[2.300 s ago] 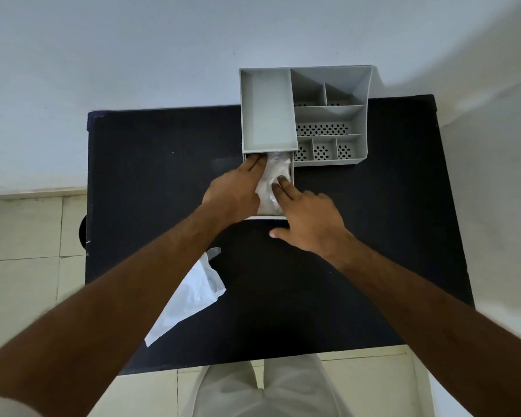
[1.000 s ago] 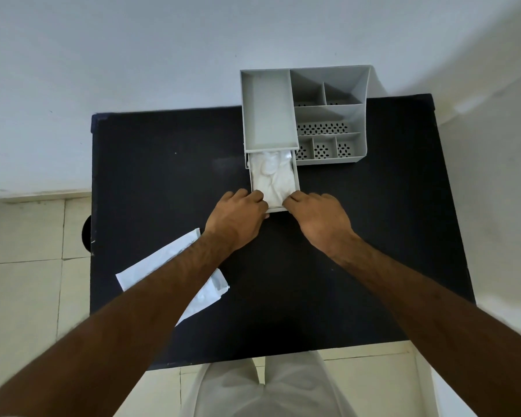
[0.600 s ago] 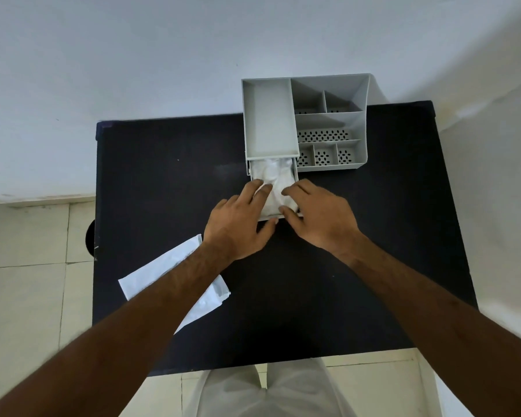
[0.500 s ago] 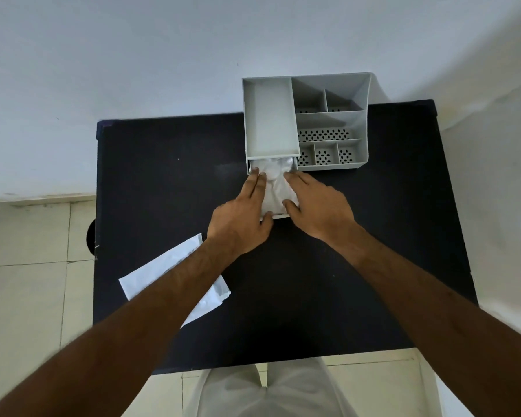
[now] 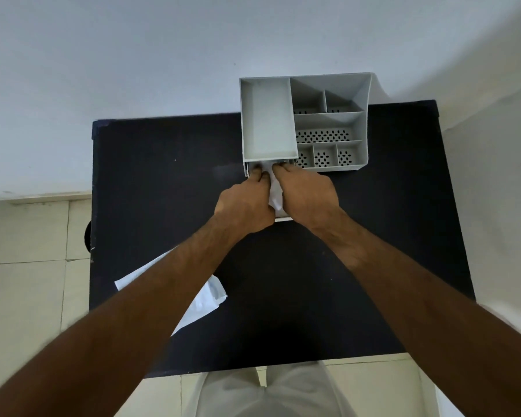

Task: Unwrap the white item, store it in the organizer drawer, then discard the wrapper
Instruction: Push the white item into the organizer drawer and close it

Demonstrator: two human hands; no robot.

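We pressed the white item (image 5: 275, 194) into the pulled-out drawer (image 5: 283, 218) of the grey organizer (image 5: 362, 136) at the table's (image 5: 151, 182) far edge, its long axis running front-to-back, left hand (image 5: 247, 206) and right hand (image 5: 306, 195) flat-fingered on it, fingertips now deeper toward the drawer's mouth than a moment earlier, wrapper (image 5: 214, 296) lying near the front-left corner.

Counts recorded from the head view. Hands: two, a left hand (image 5: 245, 206) and a right hand (image 5: 309, 194). Tables: one black table (image 5: 151, 182). Organizers: one grey organizer (image 5: 363, 127), with one drawer (image 5: 283, 218) pulled out at its front. Open top compartments in the organizer: seven, namely one long tray, two at the back, one wide perforated one, three small perforated ones. White items in the drawer: one white item (image 5: 275, 192). Wrappers: one wrapper (image 5: 211, 299) on the table.
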